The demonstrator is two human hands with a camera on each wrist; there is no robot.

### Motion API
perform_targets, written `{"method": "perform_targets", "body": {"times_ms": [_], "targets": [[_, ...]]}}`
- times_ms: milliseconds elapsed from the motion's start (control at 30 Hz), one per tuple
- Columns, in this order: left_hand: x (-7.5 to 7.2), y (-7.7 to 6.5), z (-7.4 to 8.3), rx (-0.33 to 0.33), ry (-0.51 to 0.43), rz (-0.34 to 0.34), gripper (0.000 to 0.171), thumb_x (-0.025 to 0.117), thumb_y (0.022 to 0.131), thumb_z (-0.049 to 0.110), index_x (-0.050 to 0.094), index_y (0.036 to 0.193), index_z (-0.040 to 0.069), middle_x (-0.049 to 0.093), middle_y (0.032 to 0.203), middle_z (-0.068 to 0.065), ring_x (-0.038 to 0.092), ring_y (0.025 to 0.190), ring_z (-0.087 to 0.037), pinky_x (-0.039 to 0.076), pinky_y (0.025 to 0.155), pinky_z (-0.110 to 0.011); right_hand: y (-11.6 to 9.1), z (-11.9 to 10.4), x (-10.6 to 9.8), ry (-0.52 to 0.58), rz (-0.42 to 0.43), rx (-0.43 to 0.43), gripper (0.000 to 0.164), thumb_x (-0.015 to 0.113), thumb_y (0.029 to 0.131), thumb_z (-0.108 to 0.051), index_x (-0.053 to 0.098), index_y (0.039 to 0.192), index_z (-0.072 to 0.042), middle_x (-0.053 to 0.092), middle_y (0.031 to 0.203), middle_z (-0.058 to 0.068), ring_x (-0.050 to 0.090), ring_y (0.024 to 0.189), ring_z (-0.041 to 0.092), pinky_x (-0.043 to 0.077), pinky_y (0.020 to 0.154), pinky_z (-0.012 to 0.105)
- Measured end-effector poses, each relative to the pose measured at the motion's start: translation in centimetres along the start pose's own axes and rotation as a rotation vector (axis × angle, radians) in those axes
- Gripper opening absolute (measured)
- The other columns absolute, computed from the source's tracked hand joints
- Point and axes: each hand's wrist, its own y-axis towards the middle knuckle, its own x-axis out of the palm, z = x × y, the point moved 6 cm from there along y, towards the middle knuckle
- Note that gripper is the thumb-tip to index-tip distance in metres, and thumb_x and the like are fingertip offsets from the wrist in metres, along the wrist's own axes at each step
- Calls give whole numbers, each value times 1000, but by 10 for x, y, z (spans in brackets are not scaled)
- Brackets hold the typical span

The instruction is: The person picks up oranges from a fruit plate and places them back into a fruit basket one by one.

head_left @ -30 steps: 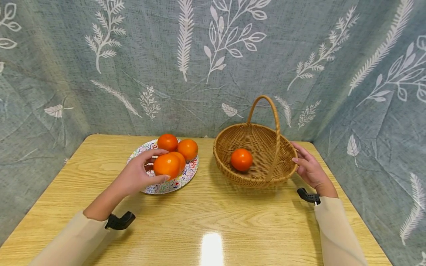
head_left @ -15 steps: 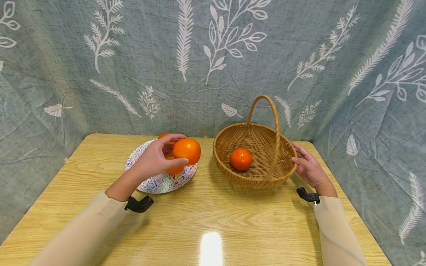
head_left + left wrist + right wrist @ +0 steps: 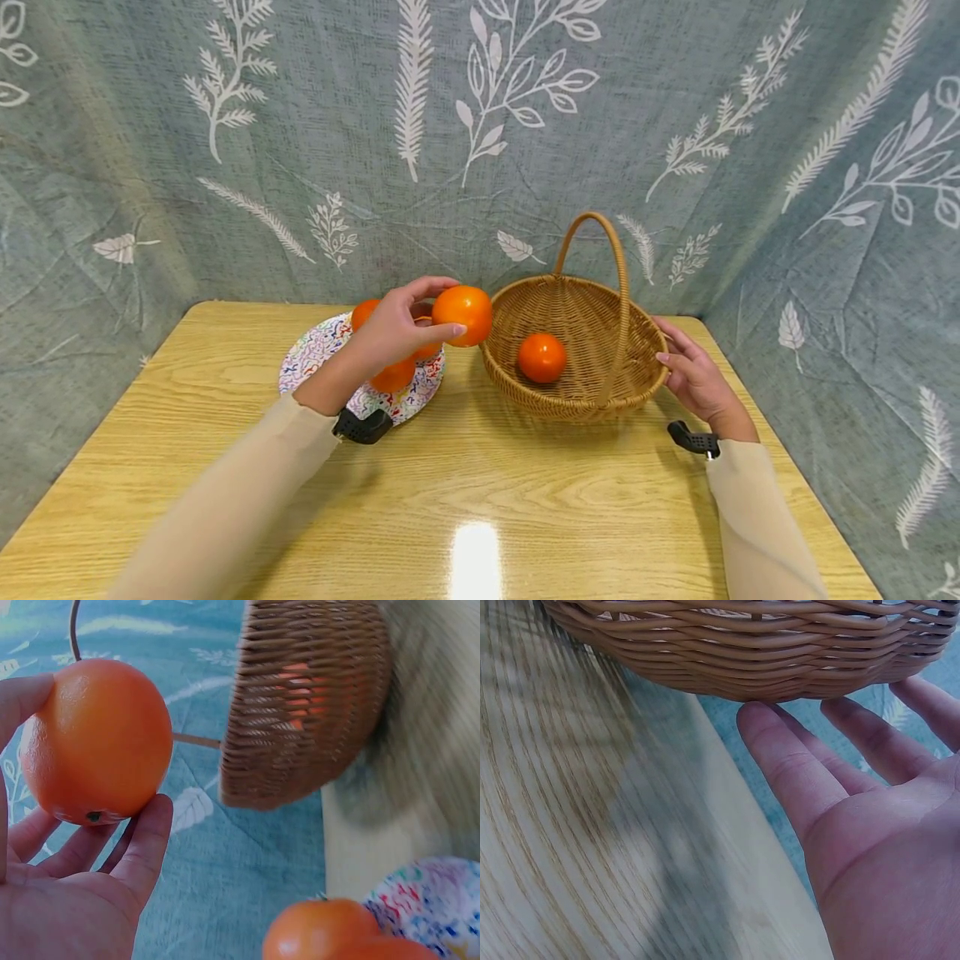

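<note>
In the head view my left hand (image 3: 401, 325) holds an orange (image 3: 462, 315) between thumb and fingers, raised in the air just left of the wicker basket (image 3: 577, 408). The left wrist view shows that orange (image 3: 101, 742) close up, its small green stem end facing down. One redder orange fruit (image 3: 542, 358) lies inside the basket. My right hand (image 3: 699, 375) rests against the basket's right side, its fairly straight fingers at the outer wall. Behind the left hand, several more orange fruits (image 3: 393, 377) sit on a patterned plate (image 3: 303, 358), partly hidden by the hand and wrist.
The basket's tall arched handle (image 3: 621, 292) rises over its opening. A wooden table (image 3: 525, 492) carries plate and basket. Grey-green leaf-print cloth (image 3: 360, 108) hangs right behind the table and along its sides.
My left hand has lifted the orange up from over the plate and carried it right, to beside the basket's left rim. The right hand and the basket have stayed in place.
</note>
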Motion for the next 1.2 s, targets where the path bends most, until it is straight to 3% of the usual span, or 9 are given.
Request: {"method": "perform_targets", "body": {"times_ms": [167, 600, 767, 867, 1200], "targets": [[10, 17, 10, 14, -29, -23, 60, 82, 90, 26, 56, 143, 22, 57, 143, -3, 64, 122, -28, 59, 94, -42, 0, 0, 0, 4, -1, -5, 61, 39, 107, 1, 18, 164, -6, 53, 142, 1, 63, 119, 10, 60, 89, 25], [43, 60, 23, 44, 7, -83, 60, 80, 90, 35, 55, 144, 23, 59, 137, -4, 65, 114, -25, 57, 95, -48, 1, 0, 2, -12, -5, 18, 62, 41, 108, -1, 15, 164, -4, 50, 144, 1, 62, 120, 10, 60, 90, 25], [58, 77, 26, 42, 8, -70, 61, 81, 89, 34, 56, 143, 21, 60, 135, -5, 63, 114, -26, 57, 93, -46, 0, 0, 0, -5, -12, 13, 62, 40, 107, 1, 14, 164, -2, 52, 142, 1, 63, 118, 10, 60, 89, 25], [67, 88, 26, 45, -1, -65, 61, 82, 89, 36, 57, 142, 20, 60, 134, -5, 61, 117, -27, 56, 97, -51, -1, 1, 1, -1, -15, 7, 62, 40, 107, 1, 15, 164, -2, 52, 141, 1, 64, 118, 10, 60, 89, 25], [100, 114, 42, 66, -50, -89, 60, 80, 89, 33, 56, 142, 15, 58, 135, -10, 63, 113, -26, 57, 92, -43, -1, -1, 3, 8, 7, -13, 60, 40, 107, 1, 18, 163, -1, 54, 141, 1, 63, 119, 10, 59, 91, 24]]}}
